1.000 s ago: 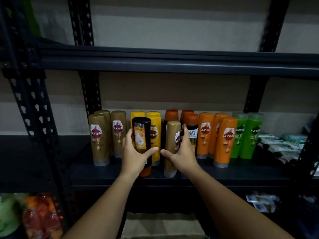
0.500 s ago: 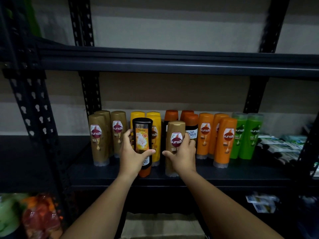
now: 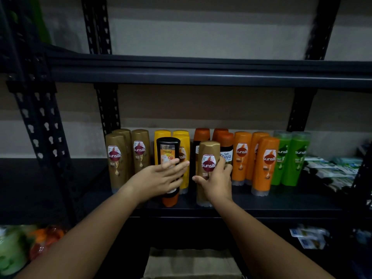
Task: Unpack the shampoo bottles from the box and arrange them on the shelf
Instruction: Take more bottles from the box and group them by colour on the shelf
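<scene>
Dark steel shelf [image 3: 261, 206] against a pale striped wall holds rows of gold, yellow, orange and green bottles. My left hand [image 3: 161, 179] has let go of the black bottle [image 3: 168, 168]; its fingers now lie straight across the front. My right hand [image 3: 216, 181] still grips the gold bottle [image 3: 208, 156], label turned forward. Both stand placed, so only straightening remains. Below sits the box [image 3: 191, 262].

Glossy plastic bottles [image 3: 208, 170] stand on a matt dark metal shelf [image 3: 261, 206].
</scene>
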Available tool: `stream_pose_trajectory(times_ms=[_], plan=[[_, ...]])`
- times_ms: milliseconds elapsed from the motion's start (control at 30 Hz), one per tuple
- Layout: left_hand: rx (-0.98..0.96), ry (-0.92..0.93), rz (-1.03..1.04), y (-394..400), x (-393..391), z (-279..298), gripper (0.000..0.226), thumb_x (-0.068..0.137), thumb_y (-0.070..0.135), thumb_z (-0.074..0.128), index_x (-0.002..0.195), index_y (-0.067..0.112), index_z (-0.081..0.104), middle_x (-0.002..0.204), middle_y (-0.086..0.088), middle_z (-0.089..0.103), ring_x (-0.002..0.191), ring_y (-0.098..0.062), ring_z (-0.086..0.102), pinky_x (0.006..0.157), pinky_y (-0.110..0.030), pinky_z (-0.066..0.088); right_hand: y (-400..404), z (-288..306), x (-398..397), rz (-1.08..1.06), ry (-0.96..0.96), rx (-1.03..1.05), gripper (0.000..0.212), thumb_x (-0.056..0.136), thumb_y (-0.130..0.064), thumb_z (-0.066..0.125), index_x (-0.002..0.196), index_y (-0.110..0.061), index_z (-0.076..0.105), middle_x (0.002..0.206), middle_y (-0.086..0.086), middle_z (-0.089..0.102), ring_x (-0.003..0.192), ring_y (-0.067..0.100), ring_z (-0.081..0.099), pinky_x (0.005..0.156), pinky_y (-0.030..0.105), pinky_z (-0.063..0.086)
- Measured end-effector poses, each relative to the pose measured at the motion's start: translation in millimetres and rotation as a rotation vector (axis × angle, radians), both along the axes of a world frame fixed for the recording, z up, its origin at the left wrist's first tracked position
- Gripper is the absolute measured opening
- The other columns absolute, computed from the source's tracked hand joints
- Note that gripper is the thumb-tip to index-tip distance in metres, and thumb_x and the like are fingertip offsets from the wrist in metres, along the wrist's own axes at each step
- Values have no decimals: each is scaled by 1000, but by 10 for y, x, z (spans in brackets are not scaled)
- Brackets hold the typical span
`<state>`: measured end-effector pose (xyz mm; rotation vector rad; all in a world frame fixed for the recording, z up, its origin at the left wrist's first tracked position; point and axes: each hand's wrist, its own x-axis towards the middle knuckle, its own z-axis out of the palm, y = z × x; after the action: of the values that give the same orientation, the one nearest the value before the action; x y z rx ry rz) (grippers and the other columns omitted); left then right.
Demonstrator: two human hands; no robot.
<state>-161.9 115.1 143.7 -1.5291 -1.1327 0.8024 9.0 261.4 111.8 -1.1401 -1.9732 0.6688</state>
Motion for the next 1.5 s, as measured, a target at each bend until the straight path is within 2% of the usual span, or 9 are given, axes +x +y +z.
stream_pose_trajectory(times_ms=[167,300,500,633,733,867,1100,1233,1500], plan=[[-86,-47,59,119,90,174,63,92,7,65,149,8,37,153,-22,44,147,-44,32,124,-54,12,2,-12,-6,3,5,8,103,73,-41,89,147,-24,19,140,9,32,130,30,44,104,50,49],[38,-233,251,50,137,240,55,90,10,68,139,8,43,137,-23,53,127,-47,49,112,-61,34,4,-41,-15,-1,18,25,104,71,-42,89,146,-25,19,139,9,32,130,31,44,103,52,49],[300,-955,514,-94,161,226,82,84,29,79,145,19,25,139,-9,38,120,-37,53,86,-48,56,20,-58,-9,12,33,18,105,73,-41,88,149,-25,17,140,9,31,130,30,44,103,52,50],[586,-1617,394,29,164,59,99,69,49,90,141,18,30,143,-7,45,129,-33,53,97,-47,51,16,-62,-11,14,28,28,104,74,-41,88,149,-24,17,142,9,30,131,30,44,103,51,50],[754,-1884,315,135,209,-80,105,65,50,92,143,13,32,144,-10,49,134,-33,50,104,-49,47,26,-56,-7,20,23,23,105,74,-42,88,150,-24,17,142,9,30,132,29,43,104,51,50],[803,-1974,271,212,233,-227,103,64,48,94,140,13,34,144,-12,50,134,-34,50,104,-49,46,42,-68,-12,22,25,26,106,74,-43,87,150,-24,16,142,8,30,132,29,43,104,50,50],[756,-1934,313,221,249,-251,97,62,55,92,134,19,38,137,-6,56,126,-29,57,98,-50,53,57,-117,10,39,48,15,110,70,-46,89,151,-25,17,142,7,33,133,28,42,105,51,49],[737,-2007,316,183,247,-372,97,61,56,92,136,22,40,137,-3,58,126,-28,58,97,-51,53,27,-294,156,117,75,-59,118,67,-36,93,154,-25,14,152,4,33,141,25,37,112,50,43],[731,-2222,163,128,266,-631,82,68,35,94,134,23,47,128,1,64,110,-14,59,91,-33,49,-2,-539,264,120,73,-104,82,75,-35,88,138,-30,35,141,-4,50,130,20,51,103,44,51]])
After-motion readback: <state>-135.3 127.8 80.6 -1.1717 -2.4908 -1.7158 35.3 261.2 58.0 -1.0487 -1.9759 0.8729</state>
